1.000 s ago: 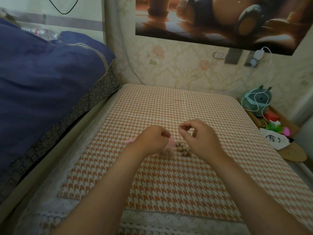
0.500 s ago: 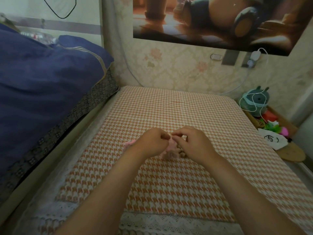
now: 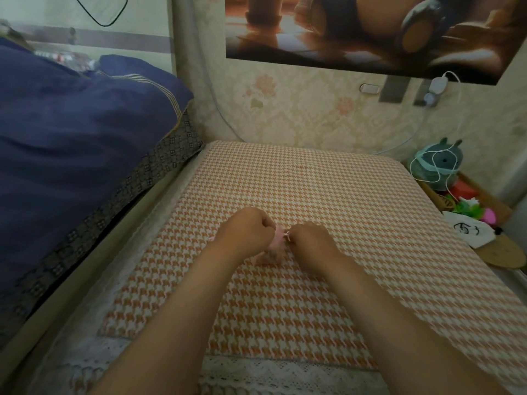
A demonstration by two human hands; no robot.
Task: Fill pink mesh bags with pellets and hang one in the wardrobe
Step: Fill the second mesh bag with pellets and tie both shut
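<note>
From the head view, you are holding the pink mesh bag (image 3: pixel 277 240) between both hands, just above the middle of the houndstooth cloth (image 3: pixel 328 183). Your left hand (image 3: pixel 247 232) is curling its fingers round the bag's neck, and your right hand (image 3: pixel 311 241) is pinching the drawstring (image 3: pixel 288 236).

Pink mesh bag (image 3: pixel 277 240), blurred, half-hidden
</note>
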